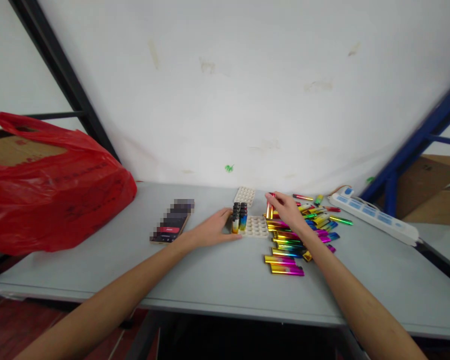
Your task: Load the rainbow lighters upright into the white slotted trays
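- right hand (287, 210) pinches a red-gold lighter (269, 209);
- left hand (213, 229) half-open around holed tray (256, 226), grip unclear;
- standing lighters (243, 219) beside it; loose lighters (284, 252) right

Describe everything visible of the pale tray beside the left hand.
The tray is off-white, with rows of round sockets; whether plastic or moulded pulp, I cannot tell. It lies flat on the grey table. Upright lighters with dark tops fill the left end; sockets to the right are vacant. The left hand curves around that left end, thumb along the near edge, partly hiding it. Shiny loose lighters lie close by the right edge.
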`<state>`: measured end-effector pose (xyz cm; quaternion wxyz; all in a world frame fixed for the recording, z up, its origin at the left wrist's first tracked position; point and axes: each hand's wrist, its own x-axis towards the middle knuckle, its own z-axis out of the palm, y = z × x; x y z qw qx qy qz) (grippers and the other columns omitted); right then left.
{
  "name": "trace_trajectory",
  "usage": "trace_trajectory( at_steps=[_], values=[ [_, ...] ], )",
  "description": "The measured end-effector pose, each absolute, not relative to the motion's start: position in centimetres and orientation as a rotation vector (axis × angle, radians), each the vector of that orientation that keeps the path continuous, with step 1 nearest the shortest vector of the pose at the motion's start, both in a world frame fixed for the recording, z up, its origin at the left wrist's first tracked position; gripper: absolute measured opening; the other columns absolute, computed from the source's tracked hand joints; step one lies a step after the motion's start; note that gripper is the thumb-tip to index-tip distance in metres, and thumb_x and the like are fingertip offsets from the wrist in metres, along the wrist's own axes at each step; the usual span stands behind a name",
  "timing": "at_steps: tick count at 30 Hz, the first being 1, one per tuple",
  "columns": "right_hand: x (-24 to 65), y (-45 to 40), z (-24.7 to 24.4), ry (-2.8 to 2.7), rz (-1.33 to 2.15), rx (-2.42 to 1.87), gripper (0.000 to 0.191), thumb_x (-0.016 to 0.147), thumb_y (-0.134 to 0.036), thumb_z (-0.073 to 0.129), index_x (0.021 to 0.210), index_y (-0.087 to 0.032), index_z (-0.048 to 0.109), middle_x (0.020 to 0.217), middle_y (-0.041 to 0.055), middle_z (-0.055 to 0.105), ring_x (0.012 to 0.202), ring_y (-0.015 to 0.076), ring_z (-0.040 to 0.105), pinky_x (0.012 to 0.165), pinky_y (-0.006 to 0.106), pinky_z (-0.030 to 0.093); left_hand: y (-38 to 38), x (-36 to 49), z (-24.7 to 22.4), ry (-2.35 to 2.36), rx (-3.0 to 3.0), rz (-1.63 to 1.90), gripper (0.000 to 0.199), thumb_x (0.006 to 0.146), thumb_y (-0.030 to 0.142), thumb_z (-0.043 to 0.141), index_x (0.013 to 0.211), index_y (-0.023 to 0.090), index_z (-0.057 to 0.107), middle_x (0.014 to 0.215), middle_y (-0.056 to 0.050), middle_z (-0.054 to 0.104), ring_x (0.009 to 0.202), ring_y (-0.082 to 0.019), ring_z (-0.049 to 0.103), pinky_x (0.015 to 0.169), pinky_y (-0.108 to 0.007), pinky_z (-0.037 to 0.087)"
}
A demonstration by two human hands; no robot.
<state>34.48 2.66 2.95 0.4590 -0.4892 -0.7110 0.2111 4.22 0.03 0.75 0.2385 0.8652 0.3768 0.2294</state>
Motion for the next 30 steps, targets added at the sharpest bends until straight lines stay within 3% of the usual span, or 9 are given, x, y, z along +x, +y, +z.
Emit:
trace_trajectory(
  at_steps=[4,6,9,11,15,18,25,30],
  values=[
    [32.8,1.5,3.3,-1.782,0.898,-1.053,0.061,0.099,-0.087,0.051,0.092,-0.026,0.056,0.081,0.0002,0.065,0.076,0.0203,0.064,0.073,0.034,0.056,0.0,4.3,0.7,1.024,2.386,0.633,0.075,0.094,0.062,0.083,0.150,0.019,0.060,0.155,-0.019,0.066,0.145,-0.039,0.064,0.130,-0.052,0.046],
    [32.0,1.0,3.3,-1.771,1.036,-0.988,0.060,0.100,-0.087,0.051,0.099,-0.027,0.055,0.076,-0.0028,0.060,0.070,0.0196,0.062,0.072,0.035,0.058,0.1,4.3,0.7,1.025,2.389,0.631,0.075,0.094,0.062,0.083,0.150,0.019,0.060,0.154,-0.019,0.066,0.144,-0.039,0.064,0.130,-0.052,0.047],
    [31.0,0.6,3.0,-1.728,1.044,-0.986,0.060,0.098,-0.089,0.051,0.096,-0.029,0.052,0.065,-0.0091,0.041,0.057,0.0165,0.046,0.058,0.031,0.052,0.1,4.2,0.5,1.023,2.389,0.640,0.075,0.094,0.062,0.083,0.151,0.020,0.060,0.153,-0.018,0.066,0.144,-0.039,0.064,0.129,-0.052,0.047],
    [30.5,0.5,2.8,-1.737,0.971,-1.039,0.061,0.099,-0.089,0.050,0.092,-0.029,0.052,0.064,-0.0088,0.038,0.056,0.0157,0.039,0.052,0.029,0.044,0.1,4.2,0.5,1.017,2.392,0.644,0.074,0.094,0.061,0.083,0.151,0.020,0.060,0.153,-0.017,0.067,0.144,-0.039,0.063,0.129,-0.052,0.047],
    [29.8,0.0,2.6,-1.780,0.719,-1.136,0.065,0.099,-0.086,0.052,0.073,-0.026,0.048,0.064,-0.0042,0.043,0.063,0.0158,0.042,0.057,0.029,0.036,0.1,4.2,0.5,1.004,2.394,0.652,0.071,0.095,0.060,0.083,0.150,0.021,0.060,0.152,-0.016,0.067,0.144,-0.037,0.064,0.129,-0.051,0.047],
    [29.3,-0.3,2.5,-1.748,0.637,-1.224,0.067,0.097,-0.082,0.052,0.062,-0.027,0.037,0.060,-0.0038,0.035,0.061,0.0145,0.036,0.058,0.030,0.030,0.1,4.2,0.5,1.000,2.389,0.647,0.071,0.095,0.058,0.084,0.151,0.020,0.060,0.152,-0.017,0.067,0.144,-0.037,0.063,0.129,-0.050,0.047],
    [29.0,-0.6,2.6,-1.765,0.554,-1.267,0.045,0.092,-0.060,0.047,0.062,-0.027,0.038,0.059,-0.0027,0.038,0.060,0.0150,0.038,0.059,0.031,0.028,0.1,4.2,0.6,0.978,2.373,0.652,0.071,0.095,0.055,0.085,0.153,0.022,0.060,0.155,-0.017,0.066,0.146,-0.038,0.062,0.130,-0.052,0.046],
    [29.2,-0.7,2.9,-1.795,0.494,-1.251,0.049,0.099,-0.062,0.048,0.065,-0.027,0.037,0.059,-0.0032,0.042,0.060,0.0154,0.041,0.060,0.031,0.031,0.1,4.2,0.7,0.988,2.377,0.638,0.072,0.095,0.056,0.084,0.152,0.020,0.059,0.154,-0.018,0.065,0.146,-0.038,0.062,0.130,-0.052,0.046]
  ],
)
